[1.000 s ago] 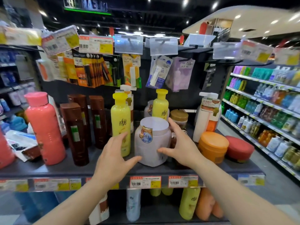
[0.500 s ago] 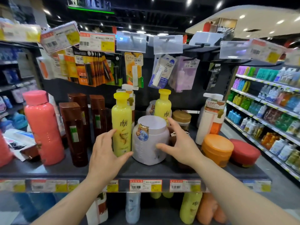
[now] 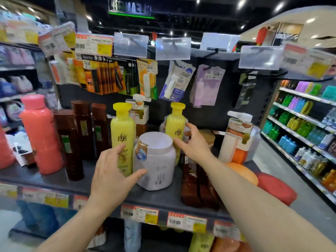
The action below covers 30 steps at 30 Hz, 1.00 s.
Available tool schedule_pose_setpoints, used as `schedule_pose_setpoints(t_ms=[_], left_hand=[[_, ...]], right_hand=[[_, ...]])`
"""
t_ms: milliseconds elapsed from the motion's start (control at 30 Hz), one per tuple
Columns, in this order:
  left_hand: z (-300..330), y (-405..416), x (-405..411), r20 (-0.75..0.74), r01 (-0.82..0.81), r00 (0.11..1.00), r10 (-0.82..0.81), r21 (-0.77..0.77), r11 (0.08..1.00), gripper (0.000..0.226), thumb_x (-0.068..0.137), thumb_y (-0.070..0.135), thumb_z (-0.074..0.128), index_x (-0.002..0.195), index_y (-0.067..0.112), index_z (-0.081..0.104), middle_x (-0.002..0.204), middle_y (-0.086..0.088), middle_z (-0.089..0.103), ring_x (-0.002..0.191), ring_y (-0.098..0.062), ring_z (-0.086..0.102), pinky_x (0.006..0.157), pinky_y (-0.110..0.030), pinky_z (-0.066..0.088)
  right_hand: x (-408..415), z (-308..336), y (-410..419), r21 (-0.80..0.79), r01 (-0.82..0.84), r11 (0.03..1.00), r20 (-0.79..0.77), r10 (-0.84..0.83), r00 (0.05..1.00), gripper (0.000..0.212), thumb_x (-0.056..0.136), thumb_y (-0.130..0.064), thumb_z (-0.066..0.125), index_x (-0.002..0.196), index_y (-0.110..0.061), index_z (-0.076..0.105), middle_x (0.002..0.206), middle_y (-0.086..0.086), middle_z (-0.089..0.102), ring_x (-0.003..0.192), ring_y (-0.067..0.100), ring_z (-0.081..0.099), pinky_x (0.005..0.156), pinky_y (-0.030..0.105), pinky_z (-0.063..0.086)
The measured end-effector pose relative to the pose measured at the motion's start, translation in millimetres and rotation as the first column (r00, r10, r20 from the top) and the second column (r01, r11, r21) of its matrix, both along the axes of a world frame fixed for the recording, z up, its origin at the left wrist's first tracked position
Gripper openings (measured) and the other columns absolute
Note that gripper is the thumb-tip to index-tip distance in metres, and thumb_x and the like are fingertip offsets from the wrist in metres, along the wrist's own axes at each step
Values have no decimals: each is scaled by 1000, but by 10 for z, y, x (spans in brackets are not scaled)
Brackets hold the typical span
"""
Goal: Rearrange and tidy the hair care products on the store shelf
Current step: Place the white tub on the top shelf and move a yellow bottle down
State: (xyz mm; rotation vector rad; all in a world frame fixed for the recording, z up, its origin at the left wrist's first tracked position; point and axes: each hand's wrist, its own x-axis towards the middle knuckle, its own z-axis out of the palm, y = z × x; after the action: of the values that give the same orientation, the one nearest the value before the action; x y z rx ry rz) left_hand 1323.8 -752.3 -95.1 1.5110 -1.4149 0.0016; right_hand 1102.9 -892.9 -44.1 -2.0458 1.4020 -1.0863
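Left hand [image 3: 111, 171]: fingers spread and relaxed, holding nothing; thumb tip touching the lower left wall of the white jar [image 3: 155, 160], fingertips over the front of the near yellow bottle [image 3: 122, 137]. Right hand [image 3: 193, 142]: fingers extended and wide, gripping nothing; positioned at 3 o'clock of the jar lid, fingertips near or touching the far yellow bottle [image 3: 175, 128]; contact cannot be confirmed.

White jar: upright on the dark shelf [image 3: 54, 180], near the front edge, centred between both hands; round sticker at the upper left of its wall, small print on the front.

Near yellow bottle: upright, just beside the jar at 9 o'clock. Far yellow bottle: upright, behind the jar at 1 o'clock.

At 9 o'clock of the near yellow bottle: three brown bottles [image 3: 68, 142], upright, grouped closely. Further at 9 o'clock: large pink bottle [image 3: 41, 133], upright.

At 4 o'clock of the jar, beneath the right forearm: brown bottles lying flat [image 3: 192, 188] on the shelf. At 3 o'clock: white-and-orange pump bottle [image 3: 236, 139], upright. In front of it: orange-lidded tub [image 3: 243, 171], partly hidden by the forearm, and red-lidded tub [image 3: 276, 190] at the shelf's right end.

Along the shelf front edge: price labels [image 3: 186, 221]. At 12 o'clock above the shelf: hanging carded packs [image 3: 109, 75] on hooks. At far 3 o'clock: aisle shelving [image 3: 305, 128] with coloured bottles.
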Motion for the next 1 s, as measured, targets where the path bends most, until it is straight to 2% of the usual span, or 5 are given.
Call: schedule_pose_setpoints(t_ms=[167, 433, 600, 767, 1000], left_hand=[[-11, 63, 11, -39, -62, 997, 62, 13, 998, 93, 59, 54, 82, 138, 25, 42, 118, 11, 44, 113, -14, 49, 96, -43, 49], [-53, 194, 159, -96, -88, 991, 94, 66, 994, 94, 60, 57, 80, 140, 26, 40, 123, 9, 44, 109, -6, 45, 93, -29, 44], [-25, 160, 257, -134, -48, 989, 61, 95, 994, 92, 64, 57, 78, 141, 27, 39, 124, 10, 42, 107, -4, 44, 90, -27, 42], [39, 74, 348, -188, 25, 982, -9, 86, 996, 86, 66, 49, 81, 138, 22, 42, 128, 4, 44, 105, -7, 46, 90, -26, 40], [-52, -27, 455, -188, 126, 976, -106, 93, 988, 79, 69, 52, 78, 134, 26, 43, 125, 7, 42, 100, -6, 46, 86, -27, 41]], right_hand=[[135, -7, -179, 21, 1, 1000, 73, -3, 997, 79, 72, -54, 76, 135, -24, 40, 117, -7, 57, 98, 10, 52, 76, 27, 40], [-5, 127, -72, -62, 135, 989, 122, -127, 984, 69, 68, -49, 81, 125, -25, 50, 100, -12, 57, 85, 6, 53, 58, 14, 34], [-169, 436, 313, -157, 179, 971, 192, -148, 970, 59, 63, -50, 82, 111, -35, 50, 87, -26, 55, 78, -8, 53, 62, 15, 38], [-238, 690, 877, -126, 177, 976, 293, -134, 947, 60, 61, -46, 86, 107, -40, 48, 94, -17, 62, 86, 7, 64, 73, 43, 58], [-242, 724, 1795, -40, 149, 988, 329, -128, 936, 65, 60, -37, 87, 113, -28, 52, 104, -11, 67, 92, 8, 68, 71, 31, 58]])
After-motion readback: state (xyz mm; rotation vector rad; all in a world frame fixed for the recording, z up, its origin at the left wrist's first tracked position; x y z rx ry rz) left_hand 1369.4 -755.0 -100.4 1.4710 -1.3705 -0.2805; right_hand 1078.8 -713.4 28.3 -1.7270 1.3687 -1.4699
